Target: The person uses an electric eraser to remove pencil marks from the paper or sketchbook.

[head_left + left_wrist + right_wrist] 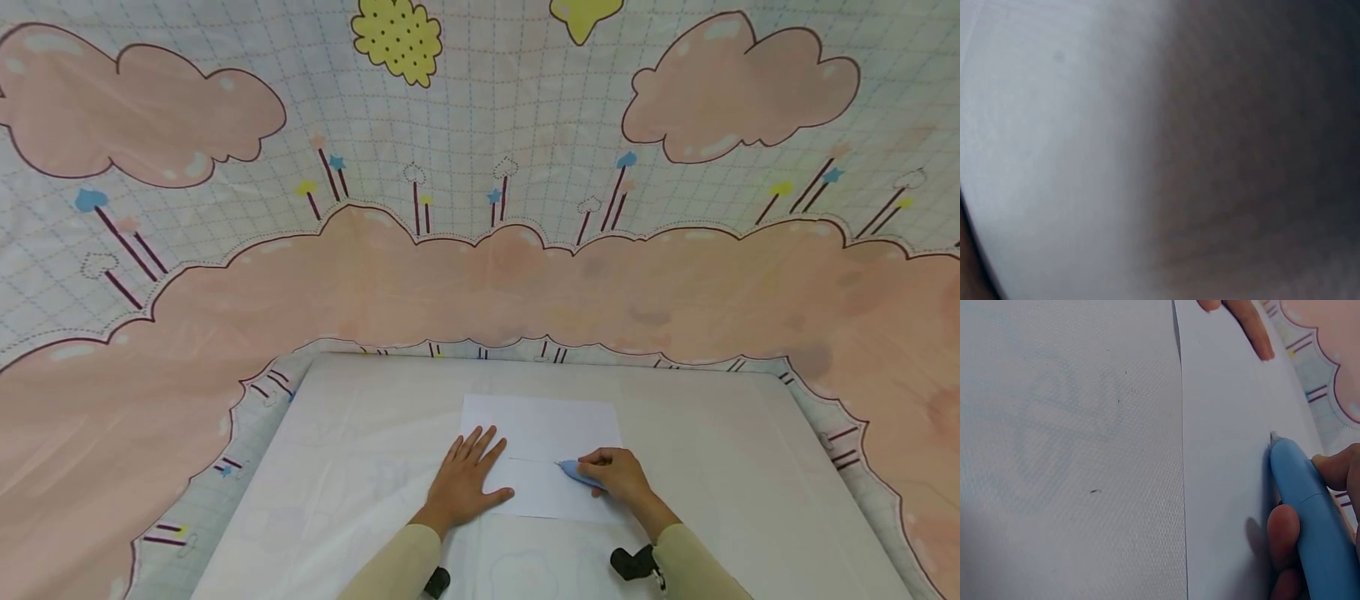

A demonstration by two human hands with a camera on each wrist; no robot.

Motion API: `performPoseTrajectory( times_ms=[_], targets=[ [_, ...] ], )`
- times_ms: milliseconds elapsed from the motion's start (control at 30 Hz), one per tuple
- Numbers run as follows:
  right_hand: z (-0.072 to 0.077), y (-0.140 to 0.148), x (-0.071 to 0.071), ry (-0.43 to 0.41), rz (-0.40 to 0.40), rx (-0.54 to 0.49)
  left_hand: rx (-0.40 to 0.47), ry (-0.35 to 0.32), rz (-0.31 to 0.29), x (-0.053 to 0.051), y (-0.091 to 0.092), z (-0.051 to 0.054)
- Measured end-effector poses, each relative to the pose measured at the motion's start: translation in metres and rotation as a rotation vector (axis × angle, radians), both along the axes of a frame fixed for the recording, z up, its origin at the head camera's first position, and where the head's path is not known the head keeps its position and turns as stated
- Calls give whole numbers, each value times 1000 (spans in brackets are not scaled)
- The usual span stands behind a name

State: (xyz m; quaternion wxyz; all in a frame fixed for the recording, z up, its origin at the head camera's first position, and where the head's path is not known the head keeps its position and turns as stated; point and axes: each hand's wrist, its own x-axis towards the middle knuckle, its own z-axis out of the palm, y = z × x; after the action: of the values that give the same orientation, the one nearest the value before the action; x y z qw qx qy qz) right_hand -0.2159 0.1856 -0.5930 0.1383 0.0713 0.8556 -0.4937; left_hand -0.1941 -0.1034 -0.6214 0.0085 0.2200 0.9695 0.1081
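Observation:
A white sheet of paper (543, 421) lies on the white table. My left hand (465, 483) rests flat on its left side, fingers spread and thumb pointing right. My right hand (618, 479) holds a thick, light-blue pen-shaped tool (1310, 506) between thumb and fingers. Its small pale tip meets the paper near the middle. A thin line (532, 459) runs on the sheet leftward from the tip; whether it is drawn or cut I cannot tell. Fingers (1250, 328) of the left hand show at the top of the right wrist view. The left wrist view is too blurred to make out the hand.
The white tabletop (360, 433) extends around the paper. Beyond its edges spreads a cloth patterned with pink clouds (525, 292). Dark wrist-worn devices (632, 562) sit by both light-coloured sleeves (693, 562). Small dark specks dot the table cover near the paper's front edge.

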Motion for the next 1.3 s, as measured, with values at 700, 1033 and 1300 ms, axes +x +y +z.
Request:
performPoseTrajectory(
  times_ms=[700,1033,1300],
  targets=[
    [3,-2,0,-13,-5,23,-46,-23,10,-1,-1,-5],
    [2,-4,0,-10,10,26,-37,-24,6,-1,-2,-1],
    [4,-7,1,-7,11,24,-33,-33,9,-1,-3,-2]
  ],
)
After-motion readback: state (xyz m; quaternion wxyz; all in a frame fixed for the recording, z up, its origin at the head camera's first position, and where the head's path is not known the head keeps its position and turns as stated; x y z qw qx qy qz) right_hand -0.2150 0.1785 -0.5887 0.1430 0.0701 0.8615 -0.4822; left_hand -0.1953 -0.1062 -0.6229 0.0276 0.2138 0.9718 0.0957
